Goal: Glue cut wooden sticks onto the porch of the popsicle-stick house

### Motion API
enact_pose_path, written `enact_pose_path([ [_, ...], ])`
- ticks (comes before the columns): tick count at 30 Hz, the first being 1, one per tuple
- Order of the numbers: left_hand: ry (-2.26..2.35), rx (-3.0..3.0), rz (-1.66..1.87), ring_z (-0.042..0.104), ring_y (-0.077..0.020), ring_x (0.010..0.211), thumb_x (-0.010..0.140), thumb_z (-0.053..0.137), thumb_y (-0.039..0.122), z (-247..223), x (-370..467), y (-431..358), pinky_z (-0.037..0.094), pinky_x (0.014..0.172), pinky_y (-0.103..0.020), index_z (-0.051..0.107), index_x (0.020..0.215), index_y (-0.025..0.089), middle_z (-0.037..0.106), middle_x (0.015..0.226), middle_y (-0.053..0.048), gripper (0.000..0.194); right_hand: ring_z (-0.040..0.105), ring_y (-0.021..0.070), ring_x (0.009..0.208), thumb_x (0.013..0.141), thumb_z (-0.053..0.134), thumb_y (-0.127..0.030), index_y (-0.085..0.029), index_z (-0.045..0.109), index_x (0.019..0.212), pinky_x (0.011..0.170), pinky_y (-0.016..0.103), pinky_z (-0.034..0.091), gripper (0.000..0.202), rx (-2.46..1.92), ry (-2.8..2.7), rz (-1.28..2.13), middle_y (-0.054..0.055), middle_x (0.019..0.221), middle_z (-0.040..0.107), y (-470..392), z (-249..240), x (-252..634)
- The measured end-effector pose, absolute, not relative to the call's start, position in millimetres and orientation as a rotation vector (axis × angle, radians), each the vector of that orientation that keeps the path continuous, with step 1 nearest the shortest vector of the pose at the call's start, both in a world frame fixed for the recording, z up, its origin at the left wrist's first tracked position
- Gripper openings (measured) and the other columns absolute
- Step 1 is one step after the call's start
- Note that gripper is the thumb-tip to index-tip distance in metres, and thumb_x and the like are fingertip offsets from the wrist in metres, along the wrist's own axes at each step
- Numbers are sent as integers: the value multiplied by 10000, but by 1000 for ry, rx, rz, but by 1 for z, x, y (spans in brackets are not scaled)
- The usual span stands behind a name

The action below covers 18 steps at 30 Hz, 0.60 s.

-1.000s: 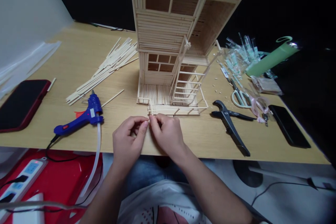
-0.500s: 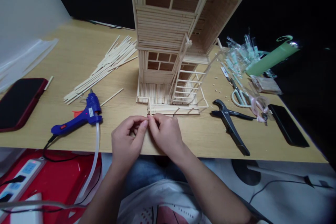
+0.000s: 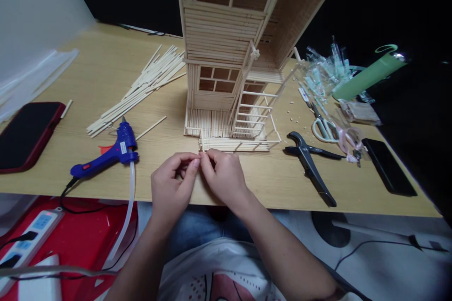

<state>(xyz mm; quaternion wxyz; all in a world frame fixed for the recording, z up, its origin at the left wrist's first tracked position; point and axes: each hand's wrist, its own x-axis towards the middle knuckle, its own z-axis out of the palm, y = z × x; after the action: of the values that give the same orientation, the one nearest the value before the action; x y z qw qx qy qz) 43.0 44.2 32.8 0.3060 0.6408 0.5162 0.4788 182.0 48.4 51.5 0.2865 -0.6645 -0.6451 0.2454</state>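
A tall model house built from thin wooden sticks stands before me, with a ladder-like stair and a low railed platform at its foot. At the platform's front left corner, a short thin wooden stick runs down to the fingertips of my right hand, which are pinched at its lower end. My left hand is closed in a pinch right beside it, fingertips almost touching the right thumb. Whatever lies between the left fingertips is too small to make out.
Left of the house are loose wooden sticks, a blue glue gun and a red-cased phone. On the right lie black-handled pliers, scissors, a black phone and a green bottle. A power strip sits below the table's edge.
The view has shifted very slightly. Both hands keep the same pinch at the platform's front left corner, and the house and tools stay in place.
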Motion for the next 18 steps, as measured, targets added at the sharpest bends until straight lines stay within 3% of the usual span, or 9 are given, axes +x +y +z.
enact_pose_path([
  [7, 1415, 1673, 1231, 669, -98, 718, 915, 671, 277, 32, 43, 47, 518, 672, -195, 731, 927, 204, 749, 832, 9, 94, 407, 110, 515, 968, 526, -313, -185, 582, 630, 561, 276, 223, 365, -1729, -1677, 713, -32, 530, 478, 50, 49, 182],
  [18, 1502, 1466, 1022, 665, -148, 672, 831, 703, 386, 43, 40, 66, 531, 644, -249, 774, 857, 178, 757, 770, -27, 221, 434, 131, 547, 977, 536, -324, -186, 656, 660, 590, 295, 229, 366, -1820, -1739, 655, 12, 581, 608, 48, 51, 179],
])
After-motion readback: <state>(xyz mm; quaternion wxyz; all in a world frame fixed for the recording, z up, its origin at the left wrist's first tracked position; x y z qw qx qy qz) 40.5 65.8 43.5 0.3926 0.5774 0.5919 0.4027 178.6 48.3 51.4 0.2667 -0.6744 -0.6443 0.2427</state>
